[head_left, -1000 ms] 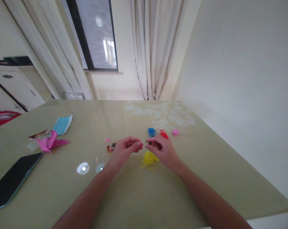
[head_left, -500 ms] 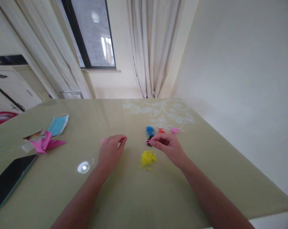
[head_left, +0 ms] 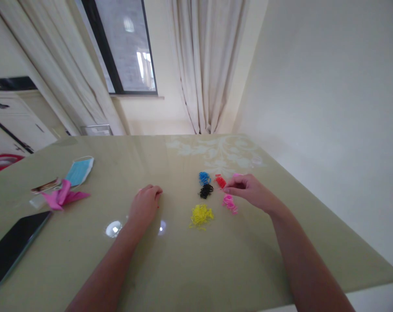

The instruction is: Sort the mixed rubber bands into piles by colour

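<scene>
My left hand (head_left: 146, 203) rests low on the table, fingers curled down and closed. A tiny red bit peeks out by its fingertips and a little pink behind its knuckles; what the fingers hold is hidden. My right hand (head_left: 248, 190) is pinched, its fingertips between a small red pile (head_left: 220, 181) and a pink pile (head_left: 229, 203) of what look like rubber bands. Whether anything sits in that pinch I cannot make out. Left of it lie a blue pile (head_left: 204, 178), a black pile (head_left: 206, 191) and, nearer me, a larger yellow pile (head_left: 201, 216).
On the left of the glossy table (head_left: 183, 268) are a phone (head_left: 14, 247), a pink folded-paper shape (head_left: 63, 196) and a blue face mask (head_left: 80, 170). A wall (head_left: 329, 108) runs along the right side; a curtain (head_left: 206, 65) hangs beyond the far edge.
My right hand has moved right, from over the black pile to beside the red one, uncovering the black and pink piles. My left hand has shifted left and down onto the table.
</scene>
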The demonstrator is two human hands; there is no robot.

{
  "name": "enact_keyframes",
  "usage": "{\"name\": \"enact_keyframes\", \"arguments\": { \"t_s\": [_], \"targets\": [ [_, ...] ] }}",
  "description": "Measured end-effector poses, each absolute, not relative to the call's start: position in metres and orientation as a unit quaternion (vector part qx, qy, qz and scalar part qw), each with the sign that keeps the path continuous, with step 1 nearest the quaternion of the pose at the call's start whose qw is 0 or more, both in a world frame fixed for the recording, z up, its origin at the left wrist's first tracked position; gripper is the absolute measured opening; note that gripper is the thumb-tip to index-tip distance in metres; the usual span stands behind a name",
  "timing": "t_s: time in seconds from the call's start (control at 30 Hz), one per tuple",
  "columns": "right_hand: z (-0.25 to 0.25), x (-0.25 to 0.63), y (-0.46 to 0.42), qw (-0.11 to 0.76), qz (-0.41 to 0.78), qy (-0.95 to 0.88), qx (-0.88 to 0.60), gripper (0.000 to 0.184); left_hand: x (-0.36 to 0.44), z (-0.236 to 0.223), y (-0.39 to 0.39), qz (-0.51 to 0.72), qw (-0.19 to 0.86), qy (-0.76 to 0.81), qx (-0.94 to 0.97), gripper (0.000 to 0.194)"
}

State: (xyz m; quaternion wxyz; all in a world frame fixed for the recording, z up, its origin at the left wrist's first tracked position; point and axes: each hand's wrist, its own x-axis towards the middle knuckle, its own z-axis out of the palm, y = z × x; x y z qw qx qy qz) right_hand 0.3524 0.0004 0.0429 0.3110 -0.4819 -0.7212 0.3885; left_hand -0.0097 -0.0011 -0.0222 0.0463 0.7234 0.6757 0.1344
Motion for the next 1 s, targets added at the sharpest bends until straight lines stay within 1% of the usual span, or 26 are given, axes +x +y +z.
{"name": "enact_keyframes", "arguments": {
  "t_s": [0.1,0.2,0.3,0.4,0.53,0.73,0.83,1.0],
  "targets": [
    [0.041,0.368,0.005,0.253,0.345,-0.745,-0.512,0.036,-0.011,-0.022,-0.001,0.149,0.052,0.67,0.725,0.033],
    [0.039,0.377,0.006,0.214,0.358,-0.753,-0.508,0.033,-0.01,-0.021,-0.001,0.167,0.057,0.67,0.721,0.034],
    [0.036,0.38,0.007,0.194,0.362,-0.754,-0.513,0.032,-0.009,-0.019,-0.001,0.181,0.062,0.673,0.715,0.034],
    [0.032,0.381,0.01,0.193,0.336,-0.752,-0.534,0.032,-0.009,-0.02,-0.001,0.194,0.066,0.67,0.713,0.036],
    [0.025,0.38,0.015,0.183,0.308,-0.749,-0.558,0.028,-0.011,-0.023,0.0,0.214,0.071,0.662,0.714,0.036],
    [0.023,0.384,0.016,0.166,0.293,-0.741,-0.581,0.024,-0.013,-0.028,0.002,0.251,0.091,0.654,0.708,0.032],
    [0.025,0.385,0.016,0.176,0.28,-0.743,-0.582,0.024,-0.014,-0.028,0.003,0.262,0.074,0.65,0.71,0.031],
    [0.028,0.378,0.015,0.221,0.209,-0.755,-0.581,0.027,-0.012,-0.023,0.002,0.283,0.077,0.645,0.706,0.029]
  ]
}}
